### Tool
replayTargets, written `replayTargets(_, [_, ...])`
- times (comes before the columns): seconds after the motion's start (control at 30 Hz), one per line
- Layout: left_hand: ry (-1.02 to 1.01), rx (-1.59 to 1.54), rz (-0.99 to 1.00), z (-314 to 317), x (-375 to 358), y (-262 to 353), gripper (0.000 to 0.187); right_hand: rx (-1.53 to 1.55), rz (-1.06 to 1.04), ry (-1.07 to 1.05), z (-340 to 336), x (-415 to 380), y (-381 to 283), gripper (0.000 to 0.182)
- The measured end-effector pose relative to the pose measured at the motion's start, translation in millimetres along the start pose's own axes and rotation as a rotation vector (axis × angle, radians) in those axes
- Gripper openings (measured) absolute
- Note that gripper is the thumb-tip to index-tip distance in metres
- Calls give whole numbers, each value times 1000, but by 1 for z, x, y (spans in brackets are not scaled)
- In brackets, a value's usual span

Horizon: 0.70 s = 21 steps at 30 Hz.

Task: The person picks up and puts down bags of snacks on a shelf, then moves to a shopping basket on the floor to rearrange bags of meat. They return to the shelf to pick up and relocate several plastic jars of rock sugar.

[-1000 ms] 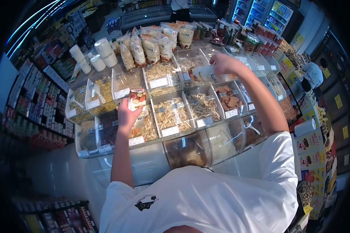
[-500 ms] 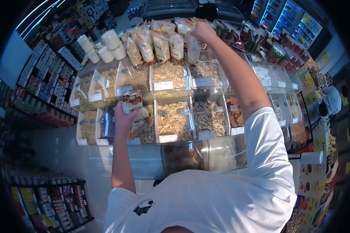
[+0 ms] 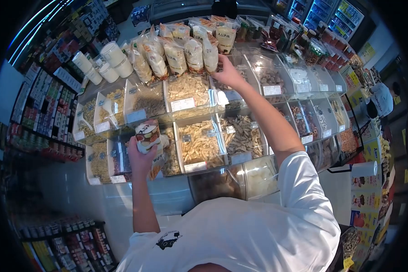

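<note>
Two hands work at the counter (image 3: 251, 50), the right one at the row of bags near its far edge and the left one over the near edge, left of the middle. The right hand (image 3: 227, 75) has its grip closed on the lower right side of a pale bag (image 3: 210, 55), which stands upright at the right end of the front row. The bag lies just to the left of the grip, its top rising above the fingers. Another bag (image 3: 194, 55) stands close against its left side, and a wider bag (image 3: 225, 40) stands behind it to the right.

The left hand (image 3: 143, 154) grips a printed packet (image 3: 147, 135), fingers on its left side and thumb across the right. The packet's dark red and white end faces up, above the grip; its clear part hangs below to the right, in front of a bin of dried pieces.

Between the hands lie open-topped bins with price labels, among them one of pale strips (image 3: 198, 143) and one of darker strips (image 3: 240, 136). A white scoop (image 3: 109, 111) rests in a yellow-filled bin toward the left. White tubs (image 3: 115, 59) stand at the far left corner, and dark-filled jars (image 3: 316, 51) toward the far right corner.
</note>
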<state>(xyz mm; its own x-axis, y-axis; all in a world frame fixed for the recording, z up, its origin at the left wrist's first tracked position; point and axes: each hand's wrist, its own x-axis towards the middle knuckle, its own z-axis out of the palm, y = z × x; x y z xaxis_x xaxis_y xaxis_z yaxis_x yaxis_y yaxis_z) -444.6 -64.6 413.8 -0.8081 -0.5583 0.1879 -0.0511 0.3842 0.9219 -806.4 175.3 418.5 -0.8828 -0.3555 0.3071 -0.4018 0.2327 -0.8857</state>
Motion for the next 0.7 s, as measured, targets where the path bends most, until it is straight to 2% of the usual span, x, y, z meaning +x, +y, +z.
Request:
replayTargets(0.07, [2, 104, -23, 1, -4, 9, 40, -159, -28, 19, 4, 2, -7, 68])
replayTargets(0.1, [23, 235, 70, 0, -4, 5, 43, -211, 66, 11, -1, -3, -33, 69])
replayTargets(0.23, [-14, 127, 90, 5, -4, -11, 43, -169, 131, 1, 7, 6, -16, 67])
replayTargets(0.3, [-11, 151, 98, 5, -7, -5, 44, -312, 49, 230, 22, -12, -4, 61])
replayTargets(0.37, [-17, 135, 99, 3, -7, -8, 44, -370, -234, 335, 36, -51, -5, 58])
replayTargets(0.4, [-11, 137, 99, 1, -7, -7, 44, -292, -286, 309, 48, -84, -18, 57])
replayTargets(0.47, [-71, 70, 66, -1, -11, -2, 46, -87, -170, 50, 70, -158, -28, 56])
replayTargets(0.5, [-66, 72, 52, -3, -18, 6, 46, -51, -191, -101, 81, -192, -24, 55])
replayTargets(0.57, [-190, 176, 45, -4, -29, 31, 48, 187, 102, -329, 94, -256, -28, 56])
replayTargets(0.6, [-196, 181, 40, -2, -35, 41, 48, 336, 265, -382, 102, -285, -16, 63])
replayTargets(0.67, [-313, 277, 221, 6, -50, 56, 50, 380, 234, -327, 97, -321, -25, 78])
replayTargets(0.7, [-376, 281, 211, 8, -58, 59, 50, 383, 241, -315, 88, -326, -35, 78])
